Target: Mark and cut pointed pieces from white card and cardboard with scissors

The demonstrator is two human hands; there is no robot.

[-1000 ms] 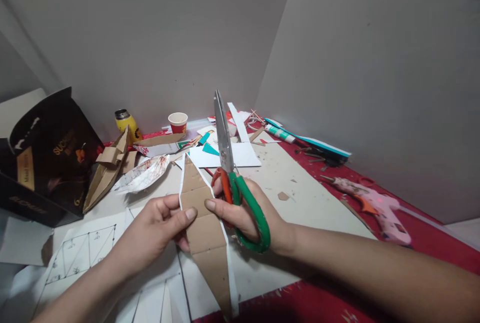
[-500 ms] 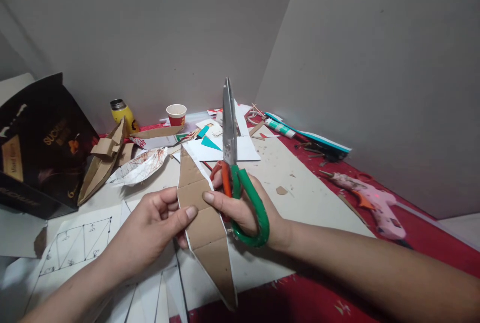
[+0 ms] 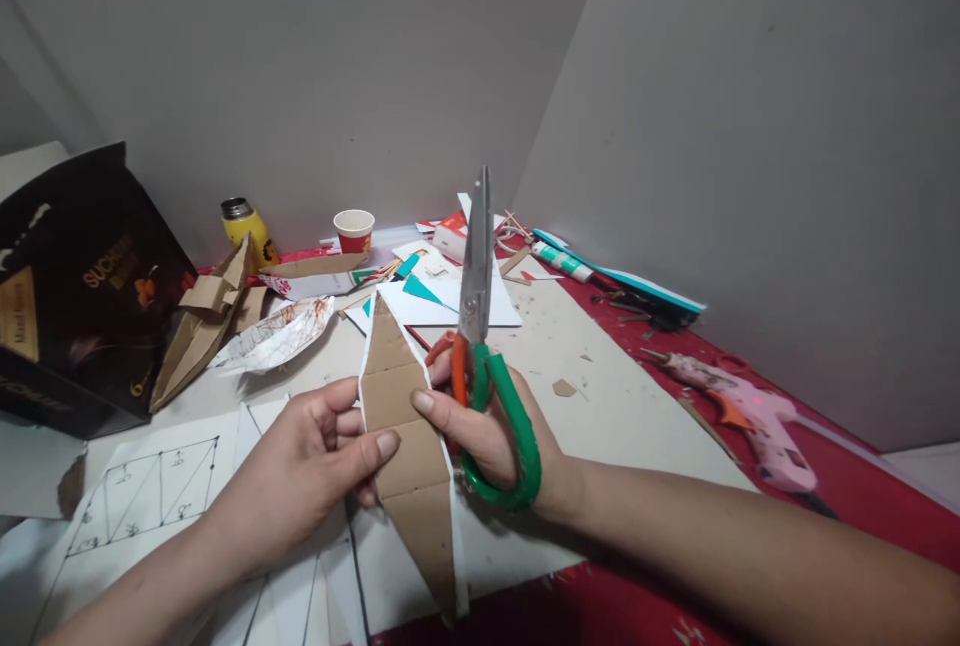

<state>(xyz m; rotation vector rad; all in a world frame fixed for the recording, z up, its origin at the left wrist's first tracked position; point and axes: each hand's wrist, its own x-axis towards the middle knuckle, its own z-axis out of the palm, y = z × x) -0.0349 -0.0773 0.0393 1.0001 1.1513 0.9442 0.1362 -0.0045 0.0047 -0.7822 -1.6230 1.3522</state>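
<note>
Between my two hands is a long brown cardboard piece (image 3: 409, 451) with pointed ends, crease lines across it and a white edge. My left hand (image 3: 319, 456) pinches its left side, thumb on the brown face. My right hand (image 3: 487, 426) grips its right side with the thumb on top. The same hand also carries scissors (image 3: 478, 276) with one green and one orange handle loop; their blades are together and point up and away. The fingers behind the cardboard are mostly hidden.
Left stand a black box (image 3: 90, 296), a cardboard boat shape (image 3: 206, 316) and a yellow bottle (image 3: 247, 229). A paper cup (image 3: 353, 231) is at the back. On the right lies a pink glue gun (image 3: 750, 416). A line drawing (image 3: 150, 486) lies front left.
The cardboard has turned slightly, its upper tip moving right and its lower tip left. The scissors have tilted a little to the right. Both hands keep their grip.
</note>
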